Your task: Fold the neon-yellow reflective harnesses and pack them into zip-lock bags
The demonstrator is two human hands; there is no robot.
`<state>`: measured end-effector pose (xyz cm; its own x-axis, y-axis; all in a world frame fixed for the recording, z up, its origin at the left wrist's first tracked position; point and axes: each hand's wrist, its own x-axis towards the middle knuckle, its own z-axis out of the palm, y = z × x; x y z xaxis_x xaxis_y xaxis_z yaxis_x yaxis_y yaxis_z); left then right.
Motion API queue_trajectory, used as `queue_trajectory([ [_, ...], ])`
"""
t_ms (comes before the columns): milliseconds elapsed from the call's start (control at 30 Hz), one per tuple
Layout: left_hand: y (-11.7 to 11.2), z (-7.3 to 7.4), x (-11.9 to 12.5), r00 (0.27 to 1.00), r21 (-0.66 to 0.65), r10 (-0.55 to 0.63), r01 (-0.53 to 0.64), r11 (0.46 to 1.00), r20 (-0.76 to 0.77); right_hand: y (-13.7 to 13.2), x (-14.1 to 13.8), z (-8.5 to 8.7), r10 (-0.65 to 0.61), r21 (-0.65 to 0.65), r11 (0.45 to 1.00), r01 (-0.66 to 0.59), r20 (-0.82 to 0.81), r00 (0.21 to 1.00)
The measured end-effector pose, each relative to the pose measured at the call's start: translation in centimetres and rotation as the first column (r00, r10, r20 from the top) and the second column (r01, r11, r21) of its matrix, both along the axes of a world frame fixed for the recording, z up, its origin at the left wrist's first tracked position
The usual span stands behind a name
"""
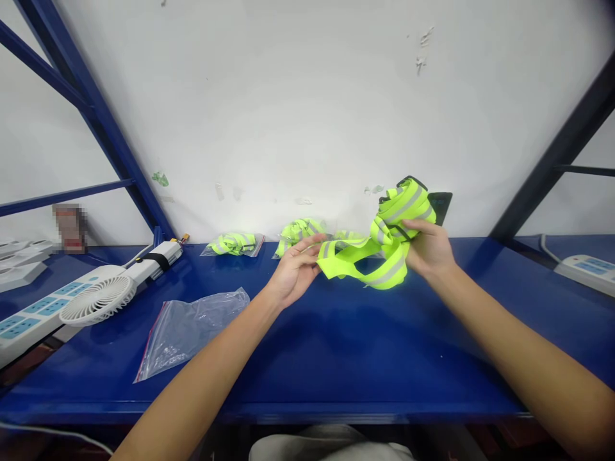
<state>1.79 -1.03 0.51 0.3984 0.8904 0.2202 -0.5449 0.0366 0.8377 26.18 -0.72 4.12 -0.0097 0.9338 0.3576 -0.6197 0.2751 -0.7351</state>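
Observation:
A bundle of neon-yellow reflective straps (406, 208) with grey stripes and black buckles is held up above the blue table. My right hand (429, 248) is closed around the bundled part, thumb toward me. A loose loop of the same strap hangs to the left, and my left hand (298, 269) pinches its end between thumb and fingers. Behind my left hand, bagged yellow straps (300, 232) lie against the wall, partly hidden. Another bagged strap bundle (234, 243) sits further left. An opened, flat clear zip bag (192, 330) lies beside my left forearm.
A white handheld fan (98, 299) rests by a long power strip (43, 310) on the left. A dark phone-like slab (441, 206) leans at the wall behind my right hand. Blue shelf posts (96, 115) rise at both sides; another power strip (589, 272) is far right.

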Motion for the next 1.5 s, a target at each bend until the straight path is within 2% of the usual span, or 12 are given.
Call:
queue_trajectory([
  [133,0.0,-0.8,-0.2,0.918,0.134,-0.065,0.127,0.983,-0.392,0.2,-0.2,-0.2,-0.025,-0.051,0.998,0.022,-0.049,0.999],
  [233,-0.7,-1.4,0.0,0.727,0.296,0.013,0.263,0.918,-0.686,0.3,-0.3,-0.2,-0.099,-0.105,0.99,0.092,-0.058,0.993],
  [300,-1.2,-1.7,0.2,0.618,0.396,0.132,0.312,0.863,-0.775,0.4,-0.4,-0.2,-0.146,-0.137,0.981,0.138,-0.049,0.988],
  [400,-1.9,-2.0,0.6,0.567,0.5,0.275,0.289,0.816,-0.776,0.6,-0.4,-0.3,-0.144,-0.154,0.979,0.136,-0.045,0.989],
  [600,-2.4,-1.5,1.3,0.685,0.715,0.453,0.144,0.684,-0.571,1.1,-0.5,-1.2,-0.153,-0.29,0.945,0.152,0.022,0.988],
  [700,-2.5,-1.0,1.3,0.673,0.756,0.509,0.115,0.645,-0.537,1.3,-0.9,-1.7,-0.136,-0.387,0.908,0.162,0.094,0.986],
  [833,-2.9,-0.6,1.1,0.669,0.866,0.622,0.063,0.497,-0.406,1.6,-1.1,-2.3,-0.103,-0.466,0.869,0.167,0.16,0.982],
  [900,-2.9,-0.7,1.1,0.641,0.887,0.669,0.043,0.459,-0.377,1.8,-1.0,-2.4,-0.095,-0.484,0.861,0.157,0.149,0.984],
  [1067,-2.2,-1.5,1.1,0.528,0.887,0.776,-0.089,0.454,-0.344,1.9,-0.9,-2.6,-0.11,-0.475,0.868,0.144,0.097,0.989],
  [1267,-1.3,-2.1,1.0,0.573,0.737,0.747,-0.333,0.588,-0.337,1.8,-1.7,-2.8,-0.092,-0.389,0.916,0.103,0.046,0.995],
  [1400,-0.9,-2.4,0.8,0.595,0.695,0.749,-0.406,0.594,-0.293,1.9,-1.3,-2.2,-0.158,-0.329,0.934,0.142,-0.023,0.987],
  [1500,-0.2,-2.8,0.6,0.533,0.739,0.797,-0.408,0.536,-0.284,1.6,-0.9,-1.5,-0.171,-0.259,0.955,0.146,-0.076,0.982],
])
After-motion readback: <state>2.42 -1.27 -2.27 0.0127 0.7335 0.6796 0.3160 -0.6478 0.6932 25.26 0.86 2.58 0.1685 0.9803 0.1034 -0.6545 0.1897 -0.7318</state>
